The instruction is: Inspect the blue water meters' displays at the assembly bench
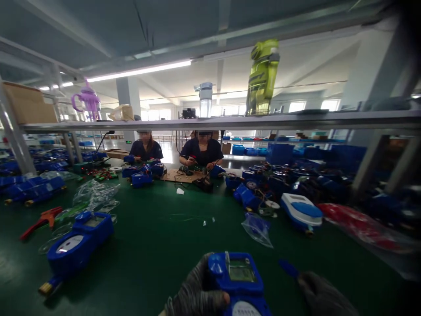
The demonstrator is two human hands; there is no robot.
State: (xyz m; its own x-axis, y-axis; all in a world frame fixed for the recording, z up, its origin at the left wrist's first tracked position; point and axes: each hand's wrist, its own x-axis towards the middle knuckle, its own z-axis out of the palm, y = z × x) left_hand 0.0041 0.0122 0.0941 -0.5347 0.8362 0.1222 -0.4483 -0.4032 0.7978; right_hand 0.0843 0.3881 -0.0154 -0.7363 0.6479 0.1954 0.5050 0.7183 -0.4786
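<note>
In a grey glove, my left hand (200,289) grips a blue water meter (238,281) at the bottom centre, thumb across its near side. The meter's small display window and part of its round dial face up; its lower end runs out of view. To the right, my gloved right hand (324,294) is closed on a slim blue piece (288,267) that sticks out to the left; motion blurs it and its kind is unclear. Apart from both hands, another blue water meter (80,241) with a brass fitting lies on the left of the green table.
An orange-red tool (41,221) and clear plastic bags (95,195) lie at left. A white-and-blue meter (301,210), a red bag (358,224) and piled meters (279,175) occupy the right. A shelf (217,123) with bottles crosses above; two people (201,151) sit opposite.
</note>
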